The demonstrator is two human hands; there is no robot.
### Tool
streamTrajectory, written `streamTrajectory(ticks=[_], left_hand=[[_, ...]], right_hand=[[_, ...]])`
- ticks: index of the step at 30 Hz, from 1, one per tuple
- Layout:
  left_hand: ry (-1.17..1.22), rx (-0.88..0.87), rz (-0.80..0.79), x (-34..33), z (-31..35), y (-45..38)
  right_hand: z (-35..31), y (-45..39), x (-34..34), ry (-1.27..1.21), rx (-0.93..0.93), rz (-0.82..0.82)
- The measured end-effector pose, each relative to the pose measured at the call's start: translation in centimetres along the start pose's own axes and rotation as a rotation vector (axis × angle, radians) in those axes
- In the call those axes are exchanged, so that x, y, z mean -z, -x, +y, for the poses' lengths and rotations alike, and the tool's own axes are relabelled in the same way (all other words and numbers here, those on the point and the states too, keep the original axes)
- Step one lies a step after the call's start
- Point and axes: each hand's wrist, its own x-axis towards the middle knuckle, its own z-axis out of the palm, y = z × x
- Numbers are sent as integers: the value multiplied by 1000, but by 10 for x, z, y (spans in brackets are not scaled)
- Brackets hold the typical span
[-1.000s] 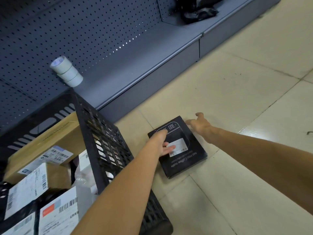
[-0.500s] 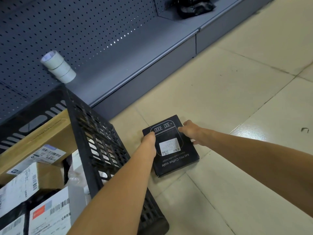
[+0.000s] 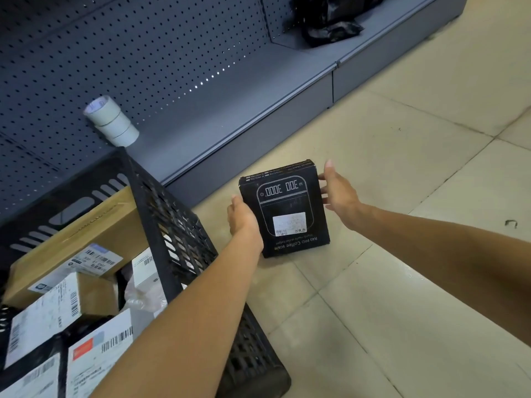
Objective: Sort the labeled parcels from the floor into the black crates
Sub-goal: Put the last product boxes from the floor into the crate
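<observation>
Nearest me, at 8 o'clock, stands one black crate [image 3: 184, 239] with latticed walls. In it I count at least six labeled parcels [image 3: 51, 314]: one long brown carton along its far wall, one smaller brown box below that, and several white-labeled packs at the near edge; some are partly hidden, so the count is not firm.

My two forearms reach forward from 6 and 4 o'clock. At centre, one black box [image 3: 284, 208] printed "Coffee scale" carries one white label on its face. Its near edge is at or just above the floor [image 3: 402, 282] and its far edge is raised, so the face tilts toward me; I cannot tell whether the near edge touches the tile.

My left hand [image 3: 242, 222] grips the box's left edge, fingers wrapped behind it and out of sight. My right hand [image 3: 337, 192] lies against the right edge with fingers spread and fairly straight, one fingertip standing above the top corner.

Beyond the crate, at 10 o'clock, one stack of three white tape rolls [image 3: 112, 122] stands on the grey shelf [image 3: 258, 90]. Farthest, at 1 o'clock, one crumpled black bag [image 3: 327, 21] lies on the same shelf.
</observation>
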Motion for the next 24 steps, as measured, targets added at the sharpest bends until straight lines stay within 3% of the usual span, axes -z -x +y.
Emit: streamTrajectory(ticks=[4,8,13,17,21,24], left_hand=[[20,41,33,17,18,5],[-16,93,-67,25,32,19],[-58,-184,-43,32,35,22],[-9,-233,-221,41,53,32],[-170,-218,-405,49,70,43],[-256,-239,-456,57,76,41]], right_hand=[[-22,20,-2,-40,31,-58],[-27,23,-5,-82,48,-98],[-28,24,-6,-195,-3,-109],[-28,20,-6,-231,-15,-109],[-31,21,-9,-231,3,-72],[-34,24,-12,-241,29,-30]])
